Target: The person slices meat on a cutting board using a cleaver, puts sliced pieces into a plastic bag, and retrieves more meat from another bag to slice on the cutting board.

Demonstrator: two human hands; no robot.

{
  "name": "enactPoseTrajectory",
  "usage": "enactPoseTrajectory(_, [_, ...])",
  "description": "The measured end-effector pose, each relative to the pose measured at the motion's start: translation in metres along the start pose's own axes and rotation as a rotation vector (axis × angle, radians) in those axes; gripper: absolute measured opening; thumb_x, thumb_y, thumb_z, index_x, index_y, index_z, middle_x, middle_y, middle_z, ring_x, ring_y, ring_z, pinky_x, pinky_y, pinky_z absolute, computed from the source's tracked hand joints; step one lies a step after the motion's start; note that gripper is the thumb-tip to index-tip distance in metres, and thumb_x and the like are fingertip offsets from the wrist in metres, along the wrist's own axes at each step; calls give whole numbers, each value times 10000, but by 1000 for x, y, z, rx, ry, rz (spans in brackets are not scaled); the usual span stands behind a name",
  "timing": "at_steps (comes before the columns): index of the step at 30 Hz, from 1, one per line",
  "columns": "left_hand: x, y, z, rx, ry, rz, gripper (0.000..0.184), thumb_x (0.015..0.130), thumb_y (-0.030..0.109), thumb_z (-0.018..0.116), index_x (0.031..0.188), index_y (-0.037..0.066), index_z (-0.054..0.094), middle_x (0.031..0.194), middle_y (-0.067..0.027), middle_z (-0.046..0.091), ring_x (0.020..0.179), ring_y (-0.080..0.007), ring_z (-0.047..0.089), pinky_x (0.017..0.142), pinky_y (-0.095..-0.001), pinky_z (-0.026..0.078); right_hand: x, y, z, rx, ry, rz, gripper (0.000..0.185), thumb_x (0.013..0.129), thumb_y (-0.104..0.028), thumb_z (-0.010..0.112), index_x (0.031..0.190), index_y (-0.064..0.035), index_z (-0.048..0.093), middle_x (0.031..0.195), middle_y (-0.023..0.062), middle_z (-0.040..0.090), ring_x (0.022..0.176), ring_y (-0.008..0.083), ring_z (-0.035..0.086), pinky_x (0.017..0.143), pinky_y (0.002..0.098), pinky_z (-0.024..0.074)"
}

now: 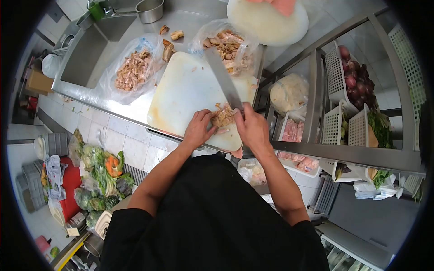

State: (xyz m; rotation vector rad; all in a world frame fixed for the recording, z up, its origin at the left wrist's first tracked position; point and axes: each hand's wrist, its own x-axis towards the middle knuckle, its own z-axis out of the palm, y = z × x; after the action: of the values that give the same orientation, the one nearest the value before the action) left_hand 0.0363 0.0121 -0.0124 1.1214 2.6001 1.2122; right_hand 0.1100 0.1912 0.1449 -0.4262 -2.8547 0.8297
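In my right hand (253,128) is the handle of a wide-bladed knife (224,81), its blade pointing away from me over the right part of a white cutting board (174,97). A small heap of chopped cooked meat (223,116) lies near the board's front edge, between my hands. My left hand (199,128) rests at the left side of this heap, thumb apart from the other fingers, fingertips by the meat. Behind the board, a plastic bag holds more cut meat (226,45); to its left, another bag holds chopped meat pieces (133,70).
Brown meat chunks (168,50) lie behind the board. A steel sink (90,56) is at the left, with a metal pot (149,11) beyond. A round board (269,20) stands at the back. The steel rack (312,99) at the right holds baskets of onions (356,83). Vegetables (99,176) sit at lower left.
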Motion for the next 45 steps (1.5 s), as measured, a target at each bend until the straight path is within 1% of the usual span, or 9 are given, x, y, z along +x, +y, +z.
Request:
enactPoseTrajectory(3, [2, -1, 1, 1, 5, 14, 514, 810, 160, 799, 1269, 13, 620, 1293, -149, 596, 1220, -356, 542, 1058, -436, 473, -3, 1, 7, 6, 27, 39, 260, 1027, -281, 532, 1062, -27, 574, 761, 256, 687, 741, 469, 686, 708, 572, 533])
enactPoseTrajectory(7, [0, 1, 3, 9, 3, -8, 503, 805, 186, 812, 1245, 19, 633, 1291, -148, 603, 1215, -353, 551, 1052, -437, 479, -6, 53, 55, -202, -255, -27, 260, 1031, -266, 530, 1067, -11, 568, 774, 251, 695, 742, 463, 693, 683, 562, 538])
enactPoseTrajectory(13, [1, 1, 2, 17, 11, 0, 486, 800, 208, 822, 1216, 25, 649, 1278, -147, 609, 1204, -350, 557, 1041, -432, 485, 4, 9, 11, -26, 5, 31, 300, 1019, -262, 555, 1162, 1, 578, 829, 270, 709, 792, 473, 696, 703, 550, 539])
enactPoseTrajectory(20, [1, 0, 4, 40, -9, -3, 489, 803, 231, 823, 1210, 27, 645, 1271, -155, 606, 1201, -357, 560, 1028, -443, 490, -5, 57, 57, -238, -282, -74, 257, 1020, -271, 547, 1062, -19, 570, 794, 247, 705, 741, 462, 694, 692, 568, 547])
enactPoseTrajectory(26, [0, 1, 5, 9, 32, 9, 497, 792, 224, 835, 1204, 21, 645, 1251, -153, 608, 1197, -357, 559, 1018, -448, 493, 9, 6, 9, 5, 12, -26, 291, 1017, -280, 557, 1103, -3, 587, 769, 258, 695, 744, 477, 690, 708, 570, 536])
enactPoseTrajectory(33, [0, 3, -1, 58, 2, 17, 484, 787, 220, 837, 1181, 6, 654, 1237, -148, 618, 1192, -349, 560, 1025, -425, 493, -2, 57, 55, -206, -285, -78, 262, 1018, -277, 543, 1042, -18, 574, 791, 259, 696, 736, 478, 689, 696, 576, 543])
enactPoseTrajectory(40, [-4, -1, 3, 38, 17, 27, 421, 822, 199, 809, 1166, 7, 660, 1243, -145, 606, 1191, -347, 560, 1023, -427, 494, 4, 4, 3, 30, 15, 10, 341, 1014, -283, 568, 1206, -5, 607, 846, 271, 717, 783, 472, 696, 729, 557, 547])
enactPoseTrajectory(44, [1, 4, 7, 31, 32, -9, 408, 822, 190, 807, 1161, 13, 667, 1240, -144, 606, 1188, -342, 562, 1020, -424, 500, -3, 30, 39, 7, -27, 35, 344, 1012, -285, 573, 1194, 4, 606, 808, 276, 703, 780, 471, 698, 717, 554, 544])
enactPoseTrajectory(45, [1, 5, 8, 31, 33, -8, 408, 822, 190, 807, 1161, 13, 667, 1240, -144, 606, 1188, -342, 562, 1020, -424, 500, -4, 45, 55, -103, -154, -8, 284, 1008, -270, 570, 1100, -2, 593, 818, 268, 702, 777, 464, 699, 714, 561, 543])
